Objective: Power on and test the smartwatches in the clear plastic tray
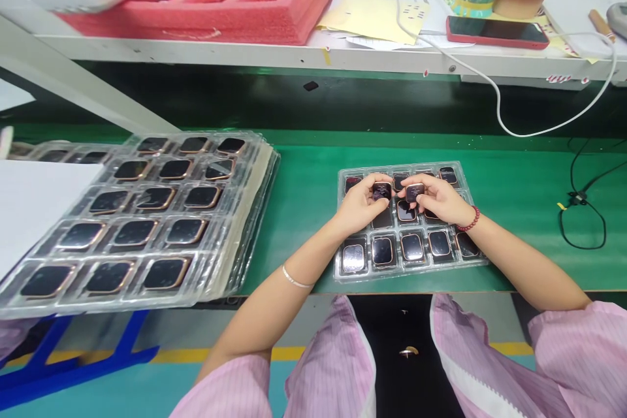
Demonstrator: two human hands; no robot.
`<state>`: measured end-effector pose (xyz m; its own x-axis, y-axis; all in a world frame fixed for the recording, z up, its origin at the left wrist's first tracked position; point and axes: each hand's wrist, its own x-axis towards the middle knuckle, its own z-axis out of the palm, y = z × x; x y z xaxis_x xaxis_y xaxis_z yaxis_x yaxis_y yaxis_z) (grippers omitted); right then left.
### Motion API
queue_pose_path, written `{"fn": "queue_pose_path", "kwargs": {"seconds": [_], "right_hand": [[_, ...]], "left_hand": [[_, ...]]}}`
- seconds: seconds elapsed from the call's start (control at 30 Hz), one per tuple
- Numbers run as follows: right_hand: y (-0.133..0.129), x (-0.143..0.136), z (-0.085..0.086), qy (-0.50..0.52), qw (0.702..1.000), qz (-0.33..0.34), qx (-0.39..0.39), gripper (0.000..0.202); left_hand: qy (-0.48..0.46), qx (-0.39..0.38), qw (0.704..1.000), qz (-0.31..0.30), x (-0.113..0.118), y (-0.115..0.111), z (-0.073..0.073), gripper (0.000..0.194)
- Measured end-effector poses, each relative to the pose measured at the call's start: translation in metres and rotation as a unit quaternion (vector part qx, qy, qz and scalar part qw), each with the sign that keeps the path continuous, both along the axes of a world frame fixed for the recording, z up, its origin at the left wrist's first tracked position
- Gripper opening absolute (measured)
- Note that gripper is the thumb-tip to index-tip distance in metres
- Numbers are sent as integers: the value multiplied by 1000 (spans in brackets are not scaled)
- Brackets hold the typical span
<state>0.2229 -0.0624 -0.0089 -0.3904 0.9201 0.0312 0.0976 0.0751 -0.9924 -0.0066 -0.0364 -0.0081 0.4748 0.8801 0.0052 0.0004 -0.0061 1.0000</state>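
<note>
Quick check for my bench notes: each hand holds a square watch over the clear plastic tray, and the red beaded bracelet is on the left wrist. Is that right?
No: the head view shows the red beaded bracelet on the right wrist. The rest stands: the left hand and right hand each hold a square watch over the clear plastic tray.

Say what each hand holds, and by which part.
Left hand: a dark-screened watch case, by its edges. Right hand: a second watch case, also by its edges.

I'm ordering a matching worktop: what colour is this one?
The worktop is green, clearest in the head view.
</note>
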Motion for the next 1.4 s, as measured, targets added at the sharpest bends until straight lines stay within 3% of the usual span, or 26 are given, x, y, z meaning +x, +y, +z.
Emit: {"fn": "queue_pose_path", "kwargs": {"seconds": [0.23,0.4,0.57,0.9,1.0,1.17,1.4], "right_hand": [[0,1,-2,-12,1000,4,8,38],[0,1,-1,-15,999,16,41,45],[1,1,-3,-18,999,19,27,36],[1,1,-1,-5,999,27,34,41],[1,1,-2,-13,1000,21,9,39],[2,2,-5,-18,999,18,37,47],[2,2,-4,-9,999,15,37,40]], "left_hand": [[-20,-2,1000,-4,1,1,-2,30],[-2,7,1000,-2,0,2,-3,38],[-23,-4,1000,-12,0,3,-4,31],[-16,-14,1000,-7,0,2,-3,28],[-21,-10,1000,-3,1,3,-4,35],[-15,-13,1000,0,1,4,-7,44],[-20,-18,1000,-3,1,4,-8,48]]}}
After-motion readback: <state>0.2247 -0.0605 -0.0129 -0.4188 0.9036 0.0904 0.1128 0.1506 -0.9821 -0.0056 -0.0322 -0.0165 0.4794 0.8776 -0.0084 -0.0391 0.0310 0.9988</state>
